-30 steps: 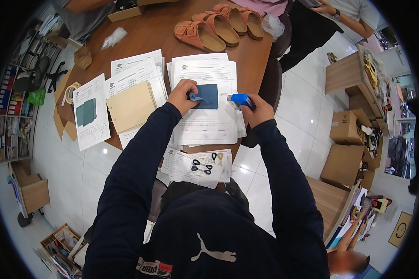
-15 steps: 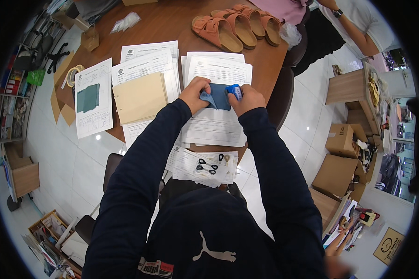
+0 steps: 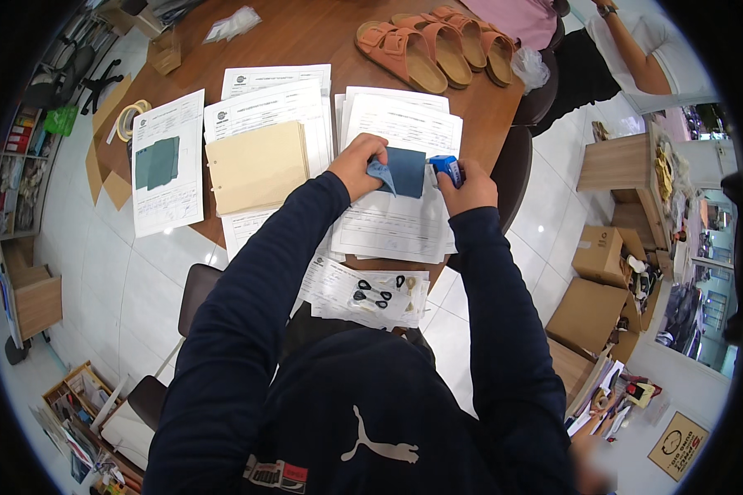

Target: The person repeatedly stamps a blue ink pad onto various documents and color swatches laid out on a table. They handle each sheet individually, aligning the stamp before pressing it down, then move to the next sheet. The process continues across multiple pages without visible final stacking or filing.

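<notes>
My left hand [image 3: 361,167] is closed on the left side of a dark blue swatch [image 3: 406,172] and turns up its corner, so a paler blue underside shows. The swatch lies on a stack of printed forms [image 3: 388,227]. In my right hand [image 3: 470,187] is a small blue block-shaped tool [image 3: 447,169] with a pale patch, held just right of the swatch and apart from it. The tool's exact kind is not plain. To the left, cream sheets [image 3: 257,167] rest on more forms, and green swatches [image 3: 158,162] lie on a separate form.
Orange two-strap sandals [image 3: 425,62] stand at the table's far right. A tape roll [image 3: 130,120] lies at the left. Near my lap are sheets with small black loops [image 3: 373,294]. A person's arm [image 3: 636,51] shows at the upper right, beyond a dark chair [image 3: 513,172].
My right hand has drawn the blue tool rightward, off the swatch's edge. My left hand still holds the turned-up corner. The whole view has shifted slightly.
</notes>
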Motion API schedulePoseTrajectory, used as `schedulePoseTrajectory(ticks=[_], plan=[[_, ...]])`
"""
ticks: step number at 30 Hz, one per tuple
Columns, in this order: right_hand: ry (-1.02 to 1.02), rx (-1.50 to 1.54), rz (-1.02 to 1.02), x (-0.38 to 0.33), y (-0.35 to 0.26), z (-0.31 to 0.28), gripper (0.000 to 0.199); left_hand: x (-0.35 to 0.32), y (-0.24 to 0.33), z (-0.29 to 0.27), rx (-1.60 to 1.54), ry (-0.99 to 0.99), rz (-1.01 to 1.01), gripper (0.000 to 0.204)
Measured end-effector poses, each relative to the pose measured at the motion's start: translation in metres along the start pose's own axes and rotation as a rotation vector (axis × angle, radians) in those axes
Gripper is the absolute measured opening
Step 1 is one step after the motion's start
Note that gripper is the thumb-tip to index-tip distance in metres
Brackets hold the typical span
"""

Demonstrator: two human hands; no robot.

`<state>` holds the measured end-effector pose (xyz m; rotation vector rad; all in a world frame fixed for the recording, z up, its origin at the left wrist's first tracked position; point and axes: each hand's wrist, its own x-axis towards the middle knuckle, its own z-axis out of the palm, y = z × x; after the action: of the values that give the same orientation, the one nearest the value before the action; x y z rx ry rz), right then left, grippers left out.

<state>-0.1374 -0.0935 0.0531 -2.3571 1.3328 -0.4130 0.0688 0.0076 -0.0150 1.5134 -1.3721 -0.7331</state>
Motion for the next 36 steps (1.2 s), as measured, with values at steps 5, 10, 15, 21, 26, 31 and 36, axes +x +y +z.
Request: schedulePoseTrajectory(ticks=[5, 10, 15, 21, 26, 31, 36], plan=[[-0.064, -0.015, -0.119, -0.014, 0.019, -0.004, 0.028, 0.002, 0.0, -0.002, -0.007, -0.012, -0.023, 0.033], [-0.069, -0.012, -0.139, -0.017, 0.023, -0.005, 0.029, 0.002, 0.004, -0.002, 0.009, -0.019, -0.038, 0.034], [0.008, 0.044, -0.053, -0.015, 0.029, -0.016, 0.031, 0.002, 0.005, -0.001, -0.003, -0.026, -0.085, 0.034], [0.061, 0.137, 0.029, -0.021, 0.044, -0.03, 0.033, 0.003, 0.005, 0.0, 0.057, -0.017, -0.03, 0.036], [0.07, 0.241, 0.074, -0.029, 0.046, -0.027, 0.034, 0.009, 0.019, 0.014, 0.212, 0.082, -0.173, 0.052], [0.097, 0.262, 0.087, -0.043, 0.052, -0.024, 0.035, 0.015, 0.024, 0.029, 0.467, 0.092, -0.249, 0.064], [0.1, 0.234, 0.071, -0.054, 0.058, -0.027, 0.035, 0.016, 0.02, 0.034, 0.564, 0.059, -0.227, 0.028]])
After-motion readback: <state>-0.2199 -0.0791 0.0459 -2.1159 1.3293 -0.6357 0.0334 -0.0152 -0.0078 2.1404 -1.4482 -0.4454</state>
